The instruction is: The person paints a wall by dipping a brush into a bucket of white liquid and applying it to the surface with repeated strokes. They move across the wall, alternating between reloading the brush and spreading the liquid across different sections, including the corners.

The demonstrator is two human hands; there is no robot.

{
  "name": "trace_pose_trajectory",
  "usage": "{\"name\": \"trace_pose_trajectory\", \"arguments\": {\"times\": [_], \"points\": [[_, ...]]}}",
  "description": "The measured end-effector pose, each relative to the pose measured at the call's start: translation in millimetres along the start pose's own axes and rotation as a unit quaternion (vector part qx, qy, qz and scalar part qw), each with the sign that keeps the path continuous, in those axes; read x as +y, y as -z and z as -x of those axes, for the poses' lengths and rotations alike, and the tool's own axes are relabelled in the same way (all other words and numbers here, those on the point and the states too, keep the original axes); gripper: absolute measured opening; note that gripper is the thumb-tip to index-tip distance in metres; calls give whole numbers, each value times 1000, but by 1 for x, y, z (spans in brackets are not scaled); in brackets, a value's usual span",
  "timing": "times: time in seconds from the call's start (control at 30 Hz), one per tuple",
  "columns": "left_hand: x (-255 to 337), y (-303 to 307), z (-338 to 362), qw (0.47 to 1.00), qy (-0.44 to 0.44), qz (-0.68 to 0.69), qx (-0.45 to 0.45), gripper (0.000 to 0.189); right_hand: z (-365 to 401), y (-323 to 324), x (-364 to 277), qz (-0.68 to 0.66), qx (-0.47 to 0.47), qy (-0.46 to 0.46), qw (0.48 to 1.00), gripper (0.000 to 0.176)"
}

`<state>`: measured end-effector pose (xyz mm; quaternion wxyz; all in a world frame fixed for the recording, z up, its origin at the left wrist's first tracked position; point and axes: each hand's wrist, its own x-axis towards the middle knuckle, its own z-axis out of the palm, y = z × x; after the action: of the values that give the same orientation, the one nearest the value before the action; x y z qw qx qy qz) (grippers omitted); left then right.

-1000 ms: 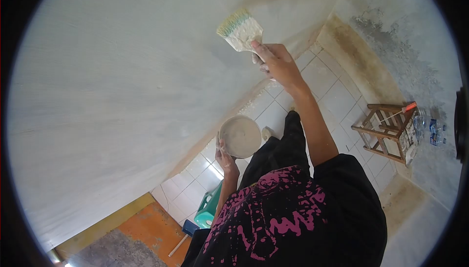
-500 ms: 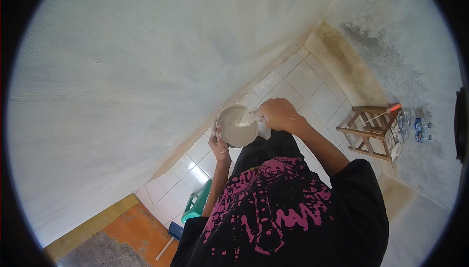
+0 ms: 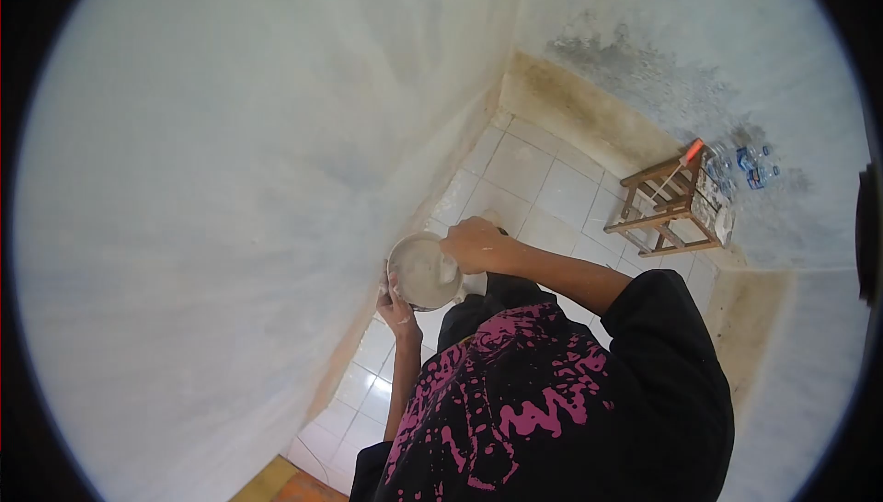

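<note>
A round bowl (image 3: 423, 272) with a pale, wet-looking paste inside is held close to the wall (image 3: 230, 226). My left hand (image 3: 396, 304) grips its lower left side, with whitish smears on the fingers. At the bowl's right rim, my right hand (image 3: 474, 246) is closed round a tool whose pale blade (image 3: 448, 269) reaches into the paste. The tool's handle is hidden in the fist.
A wooden stool (image 3: 671, 212) stands at the right by the stained wall, with an orange-handled tool (image 3: 693, 151) and plastic bottles (image 3: 756, 166) on or beside it. White floor tiles (image 3: 520, 166) lie below.
The view has turned, so the stool appears higher and further left, and the green object is out of view. My right hand and the blade have moved further over the bowl.
</note>
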<state>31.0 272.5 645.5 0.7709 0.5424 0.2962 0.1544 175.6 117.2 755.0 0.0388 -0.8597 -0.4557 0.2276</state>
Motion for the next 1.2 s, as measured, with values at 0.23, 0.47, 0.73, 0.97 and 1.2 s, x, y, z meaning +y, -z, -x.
{"name": "trace_pose_trajectory", "arguments": {"times": [0.23, 0.47, 0.73, 0.97, 1.2], "points": [[5, -15, 14, 1000, -16, -1, -5, 54, 22, 2, 6, -55, -68, -32, 996, 25], [7, -43, 36, 998, -55, -13, 21, 52, 32, -8, 46, -107, -9, 10, 994, 26], [-15, -64, 48, 989, -80, 107, 66, 58, 60, 35, 40, -11, 32, 26, 999, 28], [-20, -28, 142, 976, -149, 122, 99, 63, 110, 35, -3, -75, 70, 98, 990, 35], [-47, -216, -4, 987, -123, -17, 101, 63, 61, 100, 245, -214, -5, 65, 975, 54]]}}
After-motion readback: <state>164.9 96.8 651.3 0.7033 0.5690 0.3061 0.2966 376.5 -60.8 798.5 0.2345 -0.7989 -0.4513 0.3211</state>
